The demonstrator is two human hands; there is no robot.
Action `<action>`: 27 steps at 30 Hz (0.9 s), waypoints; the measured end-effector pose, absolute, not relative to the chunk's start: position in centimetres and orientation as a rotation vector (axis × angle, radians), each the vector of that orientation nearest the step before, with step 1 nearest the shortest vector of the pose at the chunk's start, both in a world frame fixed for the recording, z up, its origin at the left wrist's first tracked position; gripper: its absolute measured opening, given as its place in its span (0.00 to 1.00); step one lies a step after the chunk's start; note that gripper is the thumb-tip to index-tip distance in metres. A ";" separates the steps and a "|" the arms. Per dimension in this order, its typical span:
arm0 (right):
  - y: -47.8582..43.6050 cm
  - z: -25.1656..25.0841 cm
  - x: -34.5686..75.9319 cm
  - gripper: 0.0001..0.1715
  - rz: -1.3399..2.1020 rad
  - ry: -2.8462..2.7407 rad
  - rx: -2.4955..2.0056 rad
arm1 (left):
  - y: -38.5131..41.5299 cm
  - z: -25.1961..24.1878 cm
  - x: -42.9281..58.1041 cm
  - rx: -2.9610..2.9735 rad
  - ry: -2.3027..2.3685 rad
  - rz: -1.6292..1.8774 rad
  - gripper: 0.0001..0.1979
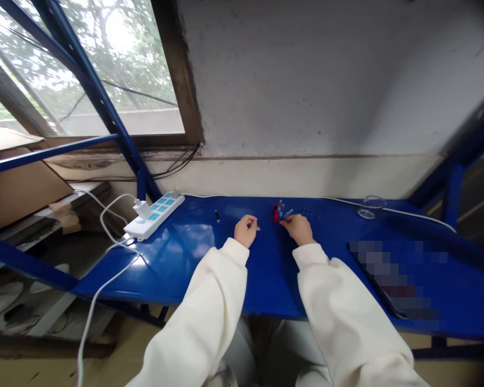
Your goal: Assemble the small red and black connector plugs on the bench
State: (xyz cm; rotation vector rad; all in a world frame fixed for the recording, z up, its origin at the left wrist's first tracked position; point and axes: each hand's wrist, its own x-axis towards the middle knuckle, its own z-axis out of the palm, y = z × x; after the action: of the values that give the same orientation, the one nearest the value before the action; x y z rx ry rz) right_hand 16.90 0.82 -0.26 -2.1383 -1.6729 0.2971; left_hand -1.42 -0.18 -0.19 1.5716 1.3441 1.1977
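My left hand is over the middle of the blue tabletop, with fingers curled in together. Whatever lies between those fingertips is too small to make out. To its right, my right hand reaches down to the table with thumb and fingertips pinched. Right by those fingertips lie small clear tube-like pieces, and just left of them are small red pieces. Tiny dark bits are scattered behind my right hand. A small dark piece with a pale end lies apart, left of my left hand.
A white power strip with a plugged-in cable is at the table's left end. A clear round object sits at the back right near a white cable. A dark flat object, partly blurred out, lies front right.
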 end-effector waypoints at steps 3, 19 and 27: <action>0.6 -0.1 16.8 0.13 0.291 -1.667 -2.146 | -0.4 0.1 -1.4 1.554 1.323 1.220 0.05; 0.2 0.0 16.6 0.14 0.285 -1.670 -2.150 | 2.0 0.7 -5.2 0.752 1.442 1.853 0.35; 0.0 0.2 16.5 0.14 0.282 -1.671 -2.141 | 2.2 0.7 -5.3 0.672 1.379 1.751 0.37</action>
State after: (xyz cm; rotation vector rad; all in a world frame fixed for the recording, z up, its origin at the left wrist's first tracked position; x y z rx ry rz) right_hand 16.50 0.03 0.18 -2.1405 -1.6709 0.2819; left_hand -5.32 2.17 0.71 0.6721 1.3786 1.7513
